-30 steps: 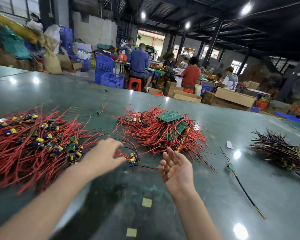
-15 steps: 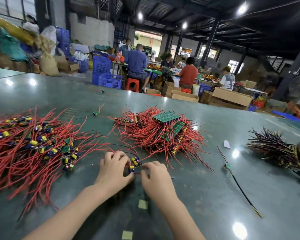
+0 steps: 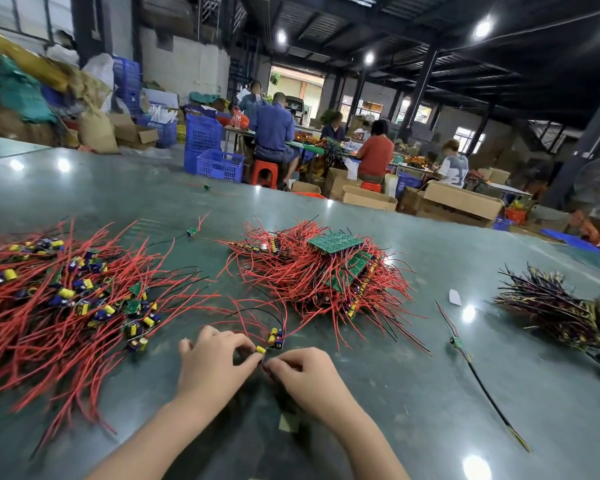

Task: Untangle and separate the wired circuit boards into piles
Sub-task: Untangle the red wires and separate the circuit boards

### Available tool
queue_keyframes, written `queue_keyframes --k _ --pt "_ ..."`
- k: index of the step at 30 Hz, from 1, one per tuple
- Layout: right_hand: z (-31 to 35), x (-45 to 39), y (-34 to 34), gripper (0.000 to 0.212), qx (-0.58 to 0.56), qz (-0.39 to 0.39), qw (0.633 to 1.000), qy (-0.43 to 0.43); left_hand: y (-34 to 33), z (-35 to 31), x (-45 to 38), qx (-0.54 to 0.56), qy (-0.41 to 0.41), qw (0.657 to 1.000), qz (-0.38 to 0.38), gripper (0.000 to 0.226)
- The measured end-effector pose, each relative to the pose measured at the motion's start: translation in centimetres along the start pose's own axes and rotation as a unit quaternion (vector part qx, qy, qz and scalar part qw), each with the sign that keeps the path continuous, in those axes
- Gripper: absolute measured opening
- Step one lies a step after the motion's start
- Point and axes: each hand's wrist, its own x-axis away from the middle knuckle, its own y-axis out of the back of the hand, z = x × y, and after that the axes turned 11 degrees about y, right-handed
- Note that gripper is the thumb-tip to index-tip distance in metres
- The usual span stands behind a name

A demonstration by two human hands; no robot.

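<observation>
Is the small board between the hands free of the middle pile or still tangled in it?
Cannot tell. The small board lies apart from the middle pile, but its red wires arc toward it.

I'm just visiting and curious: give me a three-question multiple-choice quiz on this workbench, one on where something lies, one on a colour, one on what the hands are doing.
1. The dark-wired bundle lies where?
A far right
B far left
C between the hands

2. Most wires in the middle pile are?
A blue
B red
C white

3. The hands are?
A flat on the table
B raised, empty
C pinching a small wired board

Answers: A, it sits at the table's right edge; B, red strands dominate; C, left hand and right hand curl round the small wired board.
</observation>
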Motion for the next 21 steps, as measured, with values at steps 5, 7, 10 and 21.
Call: queue_keyframes --k 5,7,10,21 --pt "0.1 -0.3 0.7 0.021 -0.077 -0.045 0.995 -0.032 1.1 -0.3 0.4 0.217 -0.064 0.974 0.002 0.018" --pt "0.6 -0.2 0.6 0.022 -0.176 -0.054 0.983 -0.018 1.5 -0.8 0.8 0.308 -0.079 0.948 0.025 0.021" --pt "0.9 -0.1 0.7 0.018 -0.326 -0.093 0.941 -0.011 1.3 -1.6 1.2 0.442 -0.016 0.893 0.085 0.021" --pt "1.0 -0.5 0.7 0.031 -0.329 -0.123 0.936 -0.008 0.8 -1.7 -0.7 0.667 0.261 0.581 0.386 0.017"
